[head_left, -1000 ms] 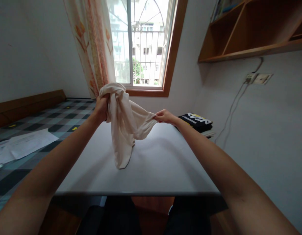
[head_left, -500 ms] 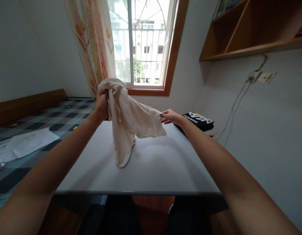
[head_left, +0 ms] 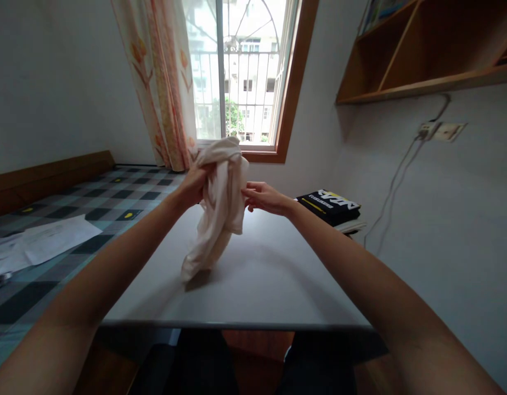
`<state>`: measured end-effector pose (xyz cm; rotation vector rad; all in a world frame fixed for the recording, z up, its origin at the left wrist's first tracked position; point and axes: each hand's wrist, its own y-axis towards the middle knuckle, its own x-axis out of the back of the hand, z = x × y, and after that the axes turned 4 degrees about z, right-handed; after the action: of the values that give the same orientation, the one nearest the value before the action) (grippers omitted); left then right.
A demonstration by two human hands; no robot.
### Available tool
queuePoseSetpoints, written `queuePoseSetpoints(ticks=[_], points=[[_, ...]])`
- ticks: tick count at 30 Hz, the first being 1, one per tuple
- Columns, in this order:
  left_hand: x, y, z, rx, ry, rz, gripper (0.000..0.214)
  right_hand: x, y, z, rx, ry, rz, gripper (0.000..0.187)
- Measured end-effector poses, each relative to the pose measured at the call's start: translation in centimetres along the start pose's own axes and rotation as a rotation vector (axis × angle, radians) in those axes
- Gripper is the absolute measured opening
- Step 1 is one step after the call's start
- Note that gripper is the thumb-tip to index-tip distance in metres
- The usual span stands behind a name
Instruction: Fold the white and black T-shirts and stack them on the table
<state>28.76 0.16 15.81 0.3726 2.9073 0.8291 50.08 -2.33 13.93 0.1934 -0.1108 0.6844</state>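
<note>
A cream-coloured cloth garment (head_left: pixel 218 214) hangs bunched above the grey table (head_left: pixel 270 280), its lower end just touching the tabletop. My left hand (head_left: pixel 193 184) is closed round the top of the bunch, holding it up. My right hand (head_left: pixel 259 196) is beside the cloth on its right, fingers curled and pinching its edge.
A stack of books with a black cover (head_left: pixel 330 206) lies at the table's far right corner. A bed with a checked cover (head_left: pixel 72 219) and white papers (head_left: pixel 43 244) stands to the left. Window, curtain (head_left: pixel 165 82), wall shelf (head_left: pixel 422 49) and a socket with cable (head_left: pixel 437 131) lie beyond.
My right hand let the stretched-out part of the cloth fall and came in close to the bunch. My left hand moved right with the cloth, whose lower end swung left.
</note>
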Motion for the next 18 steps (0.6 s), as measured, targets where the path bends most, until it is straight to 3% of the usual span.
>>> queuePoseSetpoints(ticks=[2,4,7,9,15,17,18], points=[[-1.1,-1.3,0.4,0.051,0.056,0.213,0.037,-0.5,0.9,0.2,0.122,0.043,-0.147,0.032],[-1.6,-2.5,1.1,0.117,0.184,0.404,0.047,-0.3,1.3,0.1,0.164,0.064,-0.214,0.025],[-1.0,-3.1,2.4,0.157,0.408,0.537,0.047,1.1,0.6,-0.4,0.012,-0.023,-0.151,0.025],[0.2,-2.4,2.5,0.058,0.539,0.45,0.045,2.6,-0.4,-1.0,-0.124,-0.129,-0.165,0.024],[6.3,-0.6,-0.5,-0.384,1.068,-0.284,0.048,9.1,-4.1,-3.9,-0.334,-0.503,-0.517,0.012],[8.3,-1.4,-0.5,-0.382,1.265,-0.299,0.052,11.6,-5.6,-5.1,-0.375,-0.757,-0.661,0.011],[9.2,-2.0,0.0,-0.337,1.355,-0.234,0.053,12.8,-6.4,-5.7,-0.407,-0.884,-0.735,0.013]])
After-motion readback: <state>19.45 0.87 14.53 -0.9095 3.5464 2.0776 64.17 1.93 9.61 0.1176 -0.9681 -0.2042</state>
